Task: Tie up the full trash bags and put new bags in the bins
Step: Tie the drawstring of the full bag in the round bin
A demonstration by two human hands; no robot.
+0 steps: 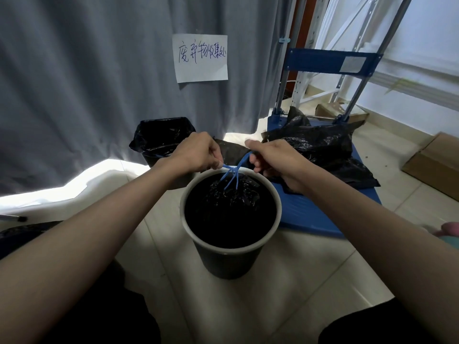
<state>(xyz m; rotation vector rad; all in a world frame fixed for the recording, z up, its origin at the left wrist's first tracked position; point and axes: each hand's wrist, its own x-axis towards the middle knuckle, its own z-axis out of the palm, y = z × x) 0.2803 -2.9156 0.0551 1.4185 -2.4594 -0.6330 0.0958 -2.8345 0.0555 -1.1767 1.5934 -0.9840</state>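
Near centre: our bin (231, 247) on the floor, full black bag (231, 207) inside, neck gathered. Left hand (196, 152) and right hand (273, 157) each pinch the blue drawstring (232, 176), pulled apart above the far rim. Far left: second lined bin (161, 140). Far right: loose bags (320, 145) on blue cart (318, 214).
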